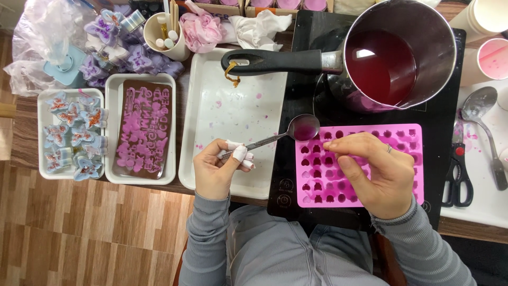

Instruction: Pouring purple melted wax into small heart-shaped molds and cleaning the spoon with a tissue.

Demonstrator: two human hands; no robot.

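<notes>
My left hand [218, 169] grips the handle of a metal spoon [296, 130] whose bowl holds dark red liquid; two fingers are wrapped in white tape. The spoon's bowl hovers at the upper left corner of a pink silicone mould [407, 140] with many small cavities, several filled with the dark liquid. My right hand [377, 172] rests flat on the mould, fingers bent over its middle. Behind the mould a steel saucepan [399, 53] with a black handle holds the red liquid on a black induction hob [296, 106].
A white tray [233, 106] with purple specks lies left of the hob. Further left a brown letter mould [143, 127] sits in a tray, and a tray of butterfly shapes [74, 135]. On the right lie black scissors [457, 175], a large spoon [479, 106] and a pink cup [489, 61].
</notes>
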